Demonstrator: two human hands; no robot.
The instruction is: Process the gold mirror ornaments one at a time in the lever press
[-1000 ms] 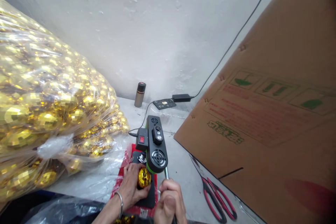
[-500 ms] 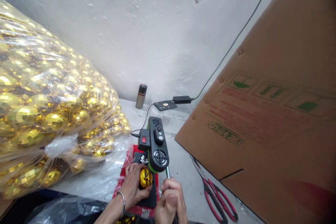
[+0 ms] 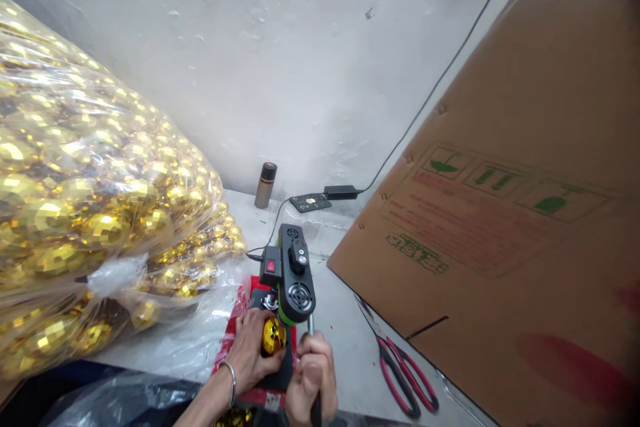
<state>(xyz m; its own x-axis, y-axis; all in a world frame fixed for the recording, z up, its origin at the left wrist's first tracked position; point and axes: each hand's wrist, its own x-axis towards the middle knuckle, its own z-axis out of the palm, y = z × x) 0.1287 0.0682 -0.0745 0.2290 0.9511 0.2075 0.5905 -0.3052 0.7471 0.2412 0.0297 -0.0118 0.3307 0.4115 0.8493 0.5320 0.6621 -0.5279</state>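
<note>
Gold ball (image 3: 274, 336) sat on the black base (image 3: 286, 379) under the small press (image 3: 295, 273) on the worktop (image 3: 345, 323), left hand (image 3: 251, 355) grip closed around it. Right hand (image 3: 307, 385) grip was clenched on the press lever (image 3: 311, 324). Bag of gold balls (image 3: 90, 213) lay left, with red scissors (image 3: 406, 380) right by the cardboard box (image 3: 500, 227).

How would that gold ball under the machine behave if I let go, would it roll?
Likely yes: the gold ball is round, so without the left hand cupping it, it could roll off the flat base. Its shiny faceted surface looks slippery. It is probably light, like those heaped in the thin bag.
</note>
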